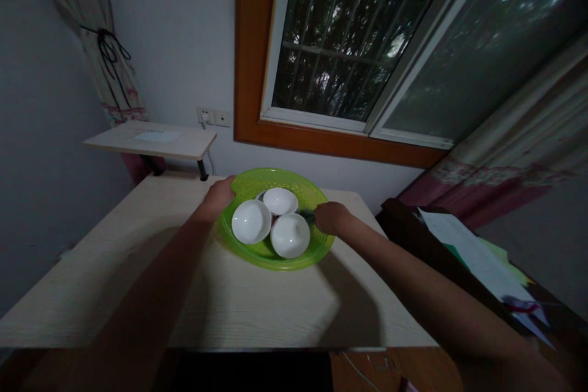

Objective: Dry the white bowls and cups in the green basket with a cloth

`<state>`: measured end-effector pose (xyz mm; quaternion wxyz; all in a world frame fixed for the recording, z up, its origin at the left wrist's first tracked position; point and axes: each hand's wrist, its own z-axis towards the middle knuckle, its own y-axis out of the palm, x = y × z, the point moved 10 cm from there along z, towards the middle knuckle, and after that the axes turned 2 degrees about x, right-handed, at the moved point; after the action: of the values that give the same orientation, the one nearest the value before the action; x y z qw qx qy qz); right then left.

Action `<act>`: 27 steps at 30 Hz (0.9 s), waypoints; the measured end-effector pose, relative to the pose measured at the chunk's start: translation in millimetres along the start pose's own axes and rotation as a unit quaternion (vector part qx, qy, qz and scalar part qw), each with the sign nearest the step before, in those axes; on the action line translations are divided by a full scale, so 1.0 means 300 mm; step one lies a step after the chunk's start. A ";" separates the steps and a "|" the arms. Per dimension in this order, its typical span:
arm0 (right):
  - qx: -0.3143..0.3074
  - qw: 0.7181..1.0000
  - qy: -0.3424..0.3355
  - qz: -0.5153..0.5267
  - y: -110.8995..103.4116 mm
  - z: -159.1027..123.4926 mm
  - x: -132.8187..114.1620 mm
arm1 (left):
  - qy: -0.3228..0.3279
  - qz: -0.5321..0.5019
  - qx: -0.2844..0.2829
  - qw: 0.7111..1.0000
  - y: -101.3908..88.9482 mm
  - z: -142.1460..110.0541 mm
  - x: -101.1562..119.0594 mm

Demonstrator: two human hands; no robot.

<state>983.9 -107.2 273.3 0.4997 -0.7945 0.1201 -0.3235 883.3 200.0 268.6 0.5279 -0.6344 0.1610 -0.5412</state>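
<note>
A round, bright green plastic basket (275, 264) is over the middle of the pale wooden table, its shadow falling on the tabletop. Inside it, three white bowls sit close together: a left bowl (251, 222), a back bowl (280, 201) and a front right bowl (290, 236). My left hand (221, 193) is closed on the basket's left rim. Across the right rim, my right hand (331, 218) is closed with its fingers inside. A small dark grey-green thing (308, 215) shows between those fingers and the bowls; its kind is unclear.
The table (266, 312) reaches towards the window wall. A raised shelf (160, 139) with a paper sheet stands at its back left, near a wall socket (205, 115). Papers (463, 251) lie on a dark surface at right. Tied curtains (92, 30) hang at left.
</note>
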 end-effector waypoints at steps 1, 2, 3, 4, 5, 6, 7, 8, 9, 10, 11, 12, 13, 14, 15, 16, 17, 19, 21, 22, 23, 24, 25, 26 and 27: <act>0.020 1.000 -0.012 -0.004 -0.003 0.018 -0.002 | 0.002 0.002 0.001 1.000 0.003 0.003 -0.003; 0.038 0.999 -0.023 -0.005 -0.006 0.034 -0.004 | 0.003 0.004 0.002 1.000 0.005 0.005 -0.006; 0.056 0.998 -0.032 -0.005 -0.011 0.049 -0.006 | 0.002 0.005 0.003 1.000 0.006 0.006 -0.008; 0.075 0.996 -0.038 -0.005 -0.015 0.063 -0.007 | 0.001 0.006 0.004 1.000 0.005 0.006 -0.010; 0.092 0.995 -0.041 -0.006 -0.019 0.077 -0.007 | -0.001 0.008 0.005 1.000 0.005 0.006 -0.011; 0.107 0.993 -0.040 -0.008 -0.021 0.089 -0.005 | -0.003 0.011 0.004 1.000 0.004 0.005 -0.011; 0.122 0.992 -0.038 -0.010 -0.023 0.099 -0.002 | -0.006 0.014 0.003 1.000 0.002 0.004 -0.011; 0.133 0.990 -0.036 -0.012 -0.022 0.107 0.000 | -0.007 0.016 0.000 1.000 0.001 0.003 -0.009; 0.140 0.989 -0.034 -0.013 -0.018 0.113 0.001 | -0.007 0.016 -0.002 1.000 0.000 0.001 -0.006; 0.143 0.989 -0.033 -0.012 -0.012 0.115 0.002 | -0.006 0.015 -0.005 1.000 -0.001 0.000 -0.002; 0.140 0.990 -0.032 -0.011 -0.004 0.114 0.000 | -0.005 0.014 -0.006 1.000 -0.003 -0.001 0.003; 0.134 0.990 -0.034 -0.009 0.004 0.108 -0.005 | -0.006 0.014 -0.007 1.000 -0.004 -0.003 0.005; 0.123 0.992 -0.035 -0.007 0.012 0.099 -0.012 | -0.010 0.015 -0.008 1.000 -0.005 -0.004 0.006; 0.106 0.994 -0.036 -0.004 0.021 0.087 -0.020 | -0.016 0.017 -0.008 1.000 -0.006 -0.006 0.005; 0.082 0.996 -0.035 -0.001 0.030 0.073 -0.028 | -0.022 0.018 -0.009 1.000 -0.006 -0.009 0.004; 0.053 0.998 -0.034 0.004 0.039 0.055 -0.036 | -0.024 0.017 -0.008 1.000 -0.008 -0.012 0.005; 0.019 0.999 -0.032 0.011 0.047 0.035 -0.043 | -0.023 0.012 -0.007 1.000 -0.009 -0.015 0.008; -0.037 0.998 -0.047 0.027 0.046 -0.010 -0.064 | -0.019 -0.001 -0.003 1.000 -0.013 -0.021 0.015; -0.099 0.990 -0.076 0.070 0.043 -0.057 -0.085 | -0.019 -0.008 -0.004 1.000 -0.016 -0.027 0.019; -0.114 0.985 -0.087 0.092 0.031 -0.076 -0.089 | -0.021 -0.007 -0.005 1.000 -0.017 -0.029 0.020; -0.126 0.981 -0.098 0.107 0.019 -0.093 -0.091 | -0.023 -0.003 -0.007 1.000 -0.018 -0.032 0.021; -0.135 0.978 -0.107 0.119 0.008 -0.105 -0.091 | -0.024 0.001 -0.007 1.000 -0.020 -0.033 0.023; -0.140 0.975 -0.116 0.126 -0.001 -0.114 -0.090 | -0.023 0.001 -0.007 1.000 -0.023 -0.035 0.026; -0.149 0.972 -0.126 0.131 -0.004 -0.120 -0.090 | -0.024 -0.005 -0.008 1.000 -0.024 -0.036 0.028; -0.158 0.968 -0.136 0.137 -0.003 -0.124 -0.092 | -0.027 -0.017 -0.011 0.999 -0.023 -0.037 0.028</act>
<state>939.3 -119.2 274.0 0.4190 -0.8759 0.2083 -0.1176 874.3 190.6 277.3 0.5158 -0.6571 0.1425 -0.5309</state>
